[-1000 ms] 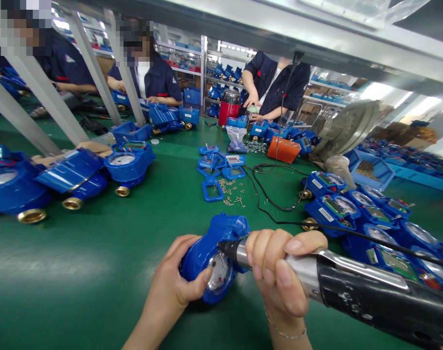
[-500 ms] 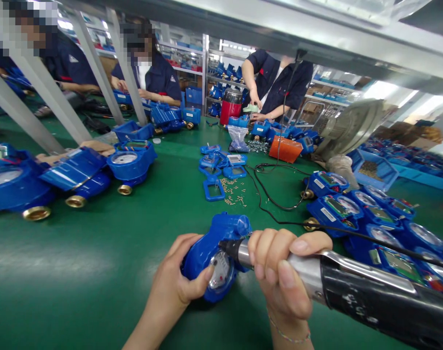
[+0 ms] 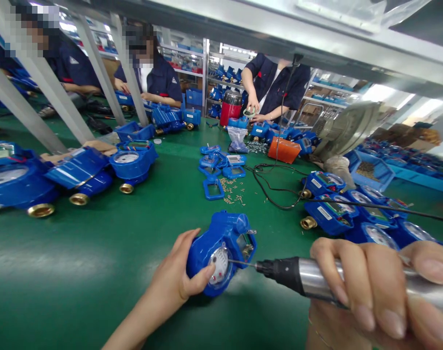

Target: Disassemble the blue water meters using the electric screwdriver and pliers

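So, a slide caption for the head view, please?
Left hand holds a blue water meter; right hand aims an electric screwdriver at it.

Cool white light is pouring across the workshop from above, and bright windows [image 3: 411, 109] are glaring at the far right. A soft sheen is spreading over the glossy green desk [image 3: 42, 265], while a dark shadow is pooling beneath the blue plastic water meter [image 3: 221, 253]. The silver metal electric screwdriver [image 3: 318, 272] is catching a bright highlight. The wide lens is bending the grey metal posts [image 3: 42, 82] near the edges, and the close right hand [image 3: 370, 291] is turning soft and blurred.
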The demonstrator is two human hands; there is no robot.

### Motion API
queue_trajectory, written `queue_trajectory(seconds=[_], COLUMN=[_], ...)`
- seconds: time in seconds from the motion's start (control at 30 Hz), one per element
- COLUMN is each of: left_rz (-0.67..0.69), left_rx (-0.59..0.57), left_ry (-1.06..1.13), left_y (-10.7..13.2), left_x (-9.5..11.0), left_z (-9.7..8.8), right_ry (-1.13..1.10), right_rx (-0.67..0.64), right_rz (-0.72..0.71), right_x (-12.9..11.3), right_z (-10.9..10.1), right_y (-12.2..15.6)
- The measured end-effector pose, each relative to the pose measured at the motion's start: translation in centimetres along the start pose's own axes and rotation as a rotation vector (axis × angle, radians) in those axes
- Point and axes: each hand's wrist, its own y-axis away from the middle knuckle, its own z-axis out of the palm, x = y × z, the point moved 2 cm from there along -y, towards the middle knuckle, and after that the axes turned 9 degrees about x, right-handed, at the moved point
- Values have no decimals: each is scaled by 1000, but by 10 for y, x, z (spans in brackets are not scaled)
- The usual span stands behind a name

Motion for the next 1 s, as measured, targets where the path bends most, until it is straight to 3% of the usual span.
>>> queue_trajectory(seconds=[0.13, 0.23, 0.3, 0.43, 0.53, 0.63, 0.83, 1.0], left_rz=[51, 96, 132, 256, 479, 735, 1003, 1035], left_rx=[-175, -211, -202, -156, -94, -71, 27, 86], left_ry=[23, 43, 28, -187, -461, -621, -696, -539], left_y=[-3, -5, -6, -11, -17, -18, 2, 16], left_x=[6, 13, 18, 31, 43, 48, 37, 27], left_z=[-2, -3, -5, -16, -26, -31, -30, -31], right_ry=[-11, 64, 122, 226, 251, 327, 900, 956], right_rx=[139, 187, 150, -11, -96, -207, -432, -612], right_rz=[53, 100, 216, 623, 862, 990, 850, 752], right_x=[-9, -15, -21, -27, -19, -3, 27, 51], right_z=[-29, -46, -56, -79, -93, -97, -77, -58], right_y=[0, 0, -4, -6, -1, 1, -25, -29])
